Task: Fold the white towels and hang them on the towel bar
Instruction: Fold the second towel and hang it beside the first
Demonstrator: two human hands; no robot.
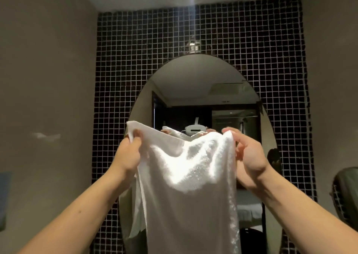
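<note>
A white towel (189,186) hangs lengthwise in front of me, held up at chest height by its top edge. My left hand (129,154) pinches the top left corner, with a flat hemmed strip sticking out above the fingers. My right hand (248,156) grips the top right corner, where the cloth bunches. The towel's lower end runs out of the frame at the bottom. No towel bar is in view.
An oval mirror (193,83) hangs on a dark mosaic tile wall (261,50) straight ahead, with a small lamp (192,44) above it. Plain grey walls stand left and right. A dark rounded object (346,191) sits at the right edge.
</note>
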